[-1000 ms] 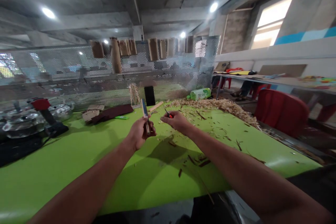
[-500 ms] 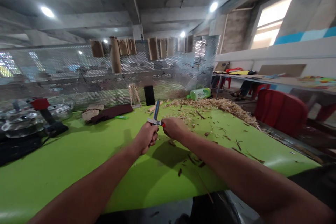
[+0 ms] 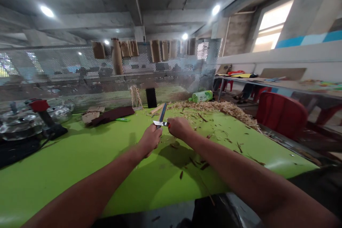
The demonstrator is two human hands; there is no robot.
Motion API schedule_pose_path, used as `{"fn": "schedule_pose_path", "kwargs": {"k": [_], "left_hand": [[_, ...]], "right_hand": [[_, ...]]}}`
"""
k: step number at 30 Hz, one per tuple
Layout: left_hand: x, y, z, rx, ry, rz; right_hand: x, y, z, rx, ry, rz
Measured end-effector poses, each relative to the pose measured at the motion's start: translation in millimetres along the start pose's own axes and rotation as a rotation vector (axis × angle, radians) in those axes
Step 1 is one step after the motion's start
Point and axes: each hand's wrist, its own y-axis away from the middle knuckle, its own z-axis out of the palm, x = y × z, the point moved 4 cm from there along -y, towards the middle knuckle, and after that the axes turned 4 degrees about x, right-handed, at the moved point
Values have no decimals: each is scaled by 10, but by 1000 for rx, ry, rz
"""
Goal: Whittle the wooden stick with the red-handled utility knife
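Two tools cross above the green table top (image 3: 66, 174), held up clear of its surface. Left hand (image 3: 150, 140) closed firmly around a narrow blue-edged bar (image 3: 161, 115), lower end hidden in the fist, upper end tilted up. Right hand (image 3: 180, 128) curled shut on a small knife (image 3: 161, 123), handle mostly covered, red showing. Bare steel blade lies across the bar, touching; both grips keep that contact steady. Wood shavings (image 3: 211, 107) heaped beyond, apart from the hands.

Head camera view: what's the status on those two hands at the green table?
Left hand gripping blue flat bar. Right hand holding small knife, blade across the bar. Wood shavings beyond the hands, on green table.
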Motion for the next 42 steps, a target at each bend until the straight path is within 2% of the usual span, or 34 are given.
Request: {"fn": "schedule_pose_path", "kwargs": {"k": [5, 12, 17, 42], "left_hand": [[41, 21, 13, -2, 9, 6], [-10, -32, -17, -17, -18, 18], [-12, -18, -10, -45, -19, 15], [153, 126, 63, -84, -36, -40]], "right_hand": [[42, -21, -10, 29, 13, -4], [76, -43, -33, 59, 6, -9], [161, -108, -14, 74, -4, 48], [400, -216, -4, 122, 33, 70]]}}
